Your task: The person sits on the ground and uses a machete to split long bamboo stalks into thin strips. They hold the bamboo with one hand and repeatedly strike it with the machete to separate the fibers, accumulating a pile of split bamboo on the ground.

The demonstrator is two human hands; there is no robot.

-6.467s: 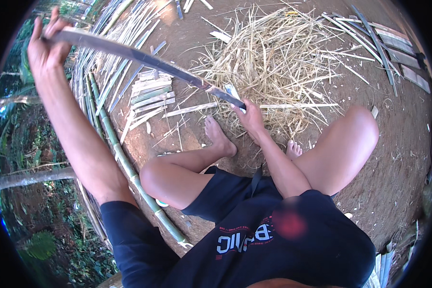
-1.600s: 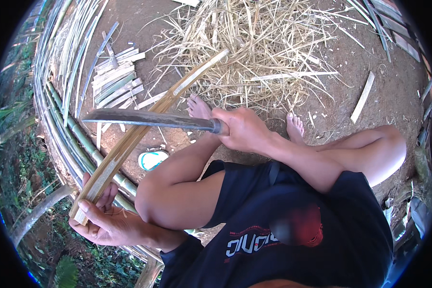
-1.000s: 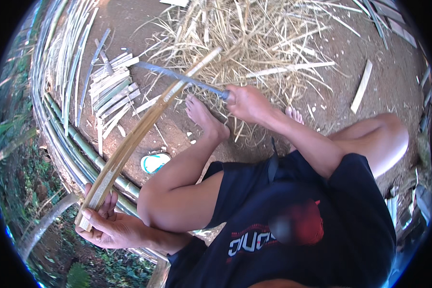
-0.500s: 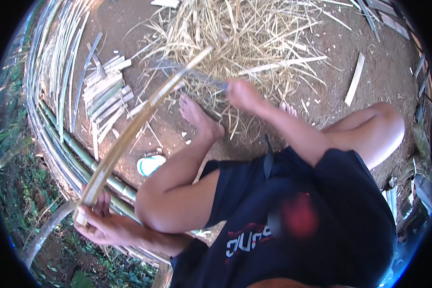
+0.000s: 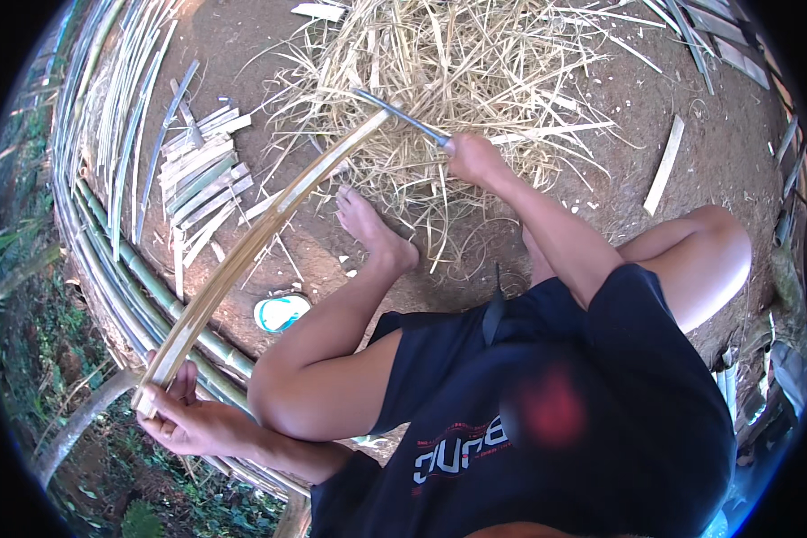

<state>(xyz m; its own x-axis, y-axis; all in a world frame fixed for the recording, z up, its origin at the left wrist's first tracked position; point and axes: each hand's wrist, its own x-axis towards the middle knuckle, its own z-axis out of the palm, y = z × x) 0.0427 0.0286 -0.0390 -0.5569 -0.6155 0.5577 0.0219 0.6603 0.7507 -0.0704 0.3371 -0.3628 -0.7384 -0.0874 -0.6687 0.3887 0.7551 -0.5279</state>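
My left hand (image 5: 181, 414) is closed around the near end of a long split bamboo strip (image 5: 242, 255), which slants up and away to the right. In my right hand (image 5: 477, 161) is the handle of a knife (image 5: 403, 119) with a narrow dark blade. That blade lies across the strip's far end, pointing up and to the left. Whether its edge touches the strip I cannot tell. Behind the knife spreads a large heap of pale bamboo shavings (image 5: 457, 63). My fingers partly hide the strip's near end.
Short split bamboo pieces (image 5: 204, 179) are stacked on the dirt at left. Long bamboo poles (image 5: 134, 269) border the ground there. A white and teal sandal (image 5: 282, 312) lies by my left leg. One loose flat slat (image 5: 663, 166) rests at right.
The knife, blurred before, now shows sharply, with its blade swung upward to the strip's far end. My right hand has shifted slightly right. My left hand keeps its hold on the strip.
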